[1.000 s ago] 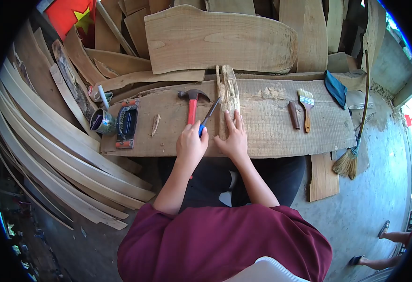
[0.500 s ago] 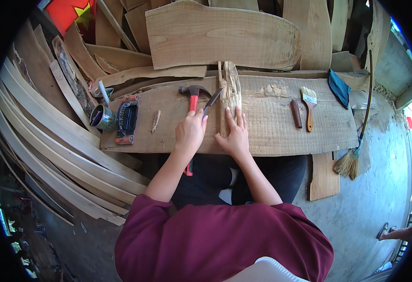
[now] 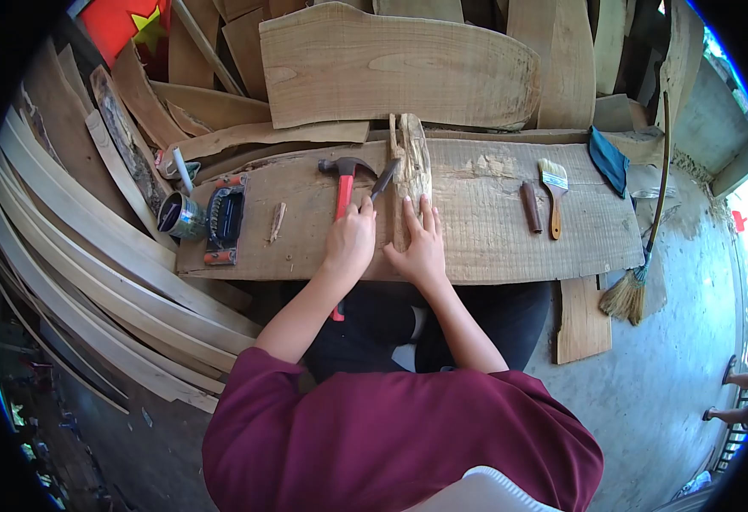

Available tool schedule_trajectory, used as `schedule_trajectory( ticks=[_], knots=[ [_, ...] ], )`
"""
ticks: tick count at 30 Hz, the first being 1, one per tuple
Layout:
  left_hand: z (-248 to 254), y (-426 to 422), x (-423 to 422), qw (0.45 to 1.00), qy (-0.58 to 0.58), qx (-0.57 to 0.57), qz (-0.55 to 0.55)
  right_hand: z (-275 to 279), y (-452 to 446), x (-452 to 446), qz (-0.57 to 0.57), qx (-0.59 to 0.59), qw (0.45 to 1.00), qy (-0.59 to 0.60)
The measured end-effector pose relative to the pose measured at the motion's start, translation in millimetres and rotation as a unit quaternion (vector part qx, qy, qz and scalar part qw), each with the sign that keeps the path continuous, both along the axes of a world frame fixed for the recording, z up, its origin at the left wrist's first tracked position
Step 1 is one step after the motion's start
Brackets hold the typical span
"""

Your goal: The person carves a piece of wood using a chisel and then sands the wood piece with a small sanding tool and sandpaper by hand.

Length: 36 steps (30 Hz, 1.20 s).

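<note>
While the left hand [image 3: 351, 241] is closing its fingers around a chisel [image 3: 384, 179], the right hand [image 3: 420, 250] is lying flat, fingers slightly spread, on a weathered wood strip [image 3: 413, 162] spanning the plank bench [image 3: 493, 230] near its middle. The chisel's tip is meeting or just overhanging the strip's left edge; which, I cannot tell. A claw hammer [image 3: 345, 188] is crowding that side, its handle passing beneath the left hand. A hand sander [image 3: 225, 222] and tin can [image 3: 181, 218] are sitting leftward; a paintbrush [image 3: 554, 192] and teal cloth [image 3: 608, 160] are lying rightward. Behind, a broad board [image 3: 400, 72] is standing.
</note>
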<state>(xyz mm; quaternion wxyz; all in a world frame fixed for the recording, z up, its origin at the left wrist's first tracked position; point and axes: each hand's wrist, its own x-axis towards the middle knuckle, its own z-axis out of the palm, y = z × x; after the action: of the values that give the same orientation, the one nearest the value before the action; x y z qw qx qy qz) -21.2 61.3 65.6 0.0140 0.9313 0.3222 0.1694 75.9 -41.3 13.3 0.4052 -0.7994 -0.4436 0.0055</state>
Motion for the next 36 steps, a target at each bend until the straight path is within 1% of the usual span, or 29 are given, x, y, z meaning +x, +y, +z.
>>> schedule_trajectory(
  ticks=[2,5,10,14,17,19,22,29,32,36],
  knots=[
    [-4.7,2.4,0.9,1.000,0.010,0.009,0.006,-0.4,-0.9,-1.1,0.001,-0.007,1.000,0.000],
    [-5.6,0.1,-5.4,1.000,-0.008,0.000,-0.007,-0.9,-1.0,-2.0,0.004,-0.003,1.000,-0.004],
    [5.9,-3.5,-16.9,1.000,-0.007,-0.025,-0.010,-0.1,-0.9,-1.0,0.001,-0.011,1.000,-0.001],
    [-15.2,18.0,6.0,0.999,-0.035,-0.013,-0.005,-2.4,0.4,-1.7,0.000,-0.008,1.000,-0.011],
    [-17.6,29.4,13.6,0.998,-0.069,0.005,-0.010,-0.3,0.2,0.9,-0.001,-0.001,1.000,-0.010],
    [-1.2,20.4,3.8,0.998,-0.047,-0.022,-0.019,-1.6,-0.8,-0.8,-0.002,-0.012,1.000,0.000],
    [8.5,9.8,-11.3,0.999,-0.019,-0.026,-0.023,-1.8,-0.5,-1.1,-0.004,-0.012,1.000,-0.001],
    [2.2,14.1,-4.9,0.999,-0.013,-0.028,-0.014,-0.1,0.2,-0.4,-0.004,-0.009,1.000,0.001],
    [-1.8,12.3,-14.9,0.999,-0.036,-0.031,-0.021,-1.6,-0.9,-2.4,0.001,0.004,1.000,-0.004],
    [10.0,7.3,-22.1,0.999,-0.029,-0.029,-0.023,0.3,0.4,-1.2,-0.001,-0.003,1.000,-0.004]
  ],
)
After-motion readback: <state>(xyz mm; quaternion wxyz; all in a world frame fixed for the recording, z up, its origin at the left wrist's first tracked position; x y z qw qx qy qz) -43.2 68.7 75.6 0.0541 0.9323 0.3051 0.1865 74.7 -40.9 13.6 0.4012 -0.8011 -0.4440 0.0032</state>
